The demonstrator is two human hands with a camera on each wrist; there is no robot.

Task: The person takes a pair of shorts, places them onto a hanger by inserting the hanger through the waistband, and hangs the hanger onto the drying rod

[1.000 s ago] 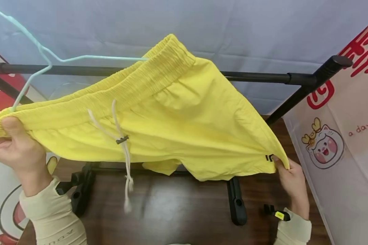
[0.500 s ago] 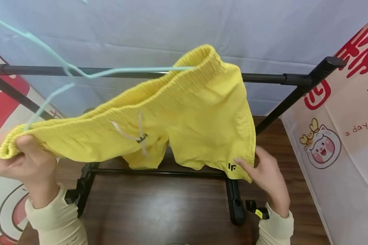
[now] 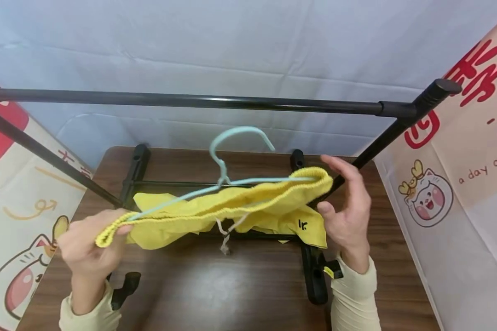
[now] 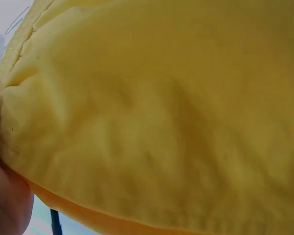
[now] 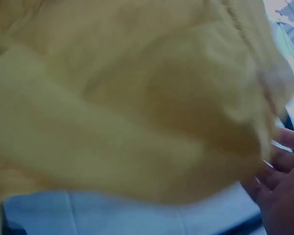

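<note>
Yellow elastic-waist shorts (image 3: 165, 232) hang from a mint-green hanger (image 3: 242, 129), whose lower bar runs inside the waistband. My left hand (image 3: 93, 243) pinches the waistband's left end together with that end of the hanger. A white drawstring (image 3: 225, 241) dangles at the front, and a black logo marks the right leg. Beside the right end of the waistband, my right hand (image 3: 349, 211) is spread, thumb and fingers apart, gripping nothing. Yellow cloth fills most of the left wrist view, my left hand (image 4: 7, 196) at its edge. The right wrist view shows fingers (image 5: 284, 161) close beside the blurred fabric.
A black rail (image 3: 190, 99) of a clothes rack crosses behind and above the shorts. The rack's feet (image 3: 314, 276) stand on a dark wooden surface (image 3: 215, 294). A pale cloth backdrop (image 3: 248, 46) hangs behind, with printed panels (image 3: 472, 230) on either side.
The shorts and hanger have come down and toward the middle, the hanger's hook now below the rail. My right hand has let go of the leg hem and moved up beside the waistband.
</note>
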